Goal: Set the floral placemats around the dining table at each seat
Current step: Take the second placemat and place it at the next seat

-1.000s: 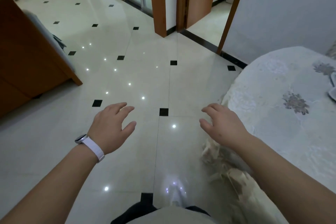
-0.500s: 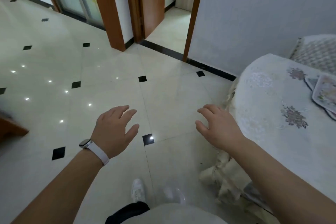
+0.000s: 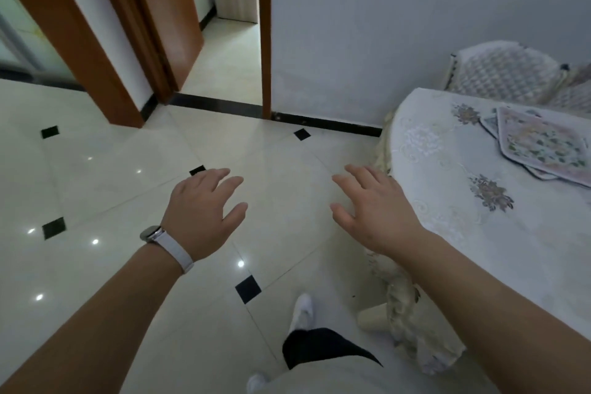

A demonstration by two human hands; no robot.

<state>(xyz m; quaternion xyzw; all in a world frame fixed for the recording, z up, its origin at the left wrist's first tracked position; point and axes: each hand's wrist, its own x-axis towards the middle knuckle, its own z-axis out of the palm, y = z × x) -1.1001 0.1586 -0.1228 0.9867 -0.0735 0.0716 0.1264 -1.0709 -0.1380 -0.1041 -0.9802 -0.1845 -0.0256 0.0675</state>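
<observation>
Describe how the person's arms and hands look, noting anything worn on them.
The left forearm and right forearm are bare, with no sleeves in view. The left hand has a wristwatch at its wrist, with a white strap and a silvery, rounded case. The right hand and its wrist carry nothing. No gloves or rings show on either hand.

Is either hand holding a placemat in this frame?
No: the left hand and right hand are both open and empty, while the placemats lie stacked on the table.
</observation>
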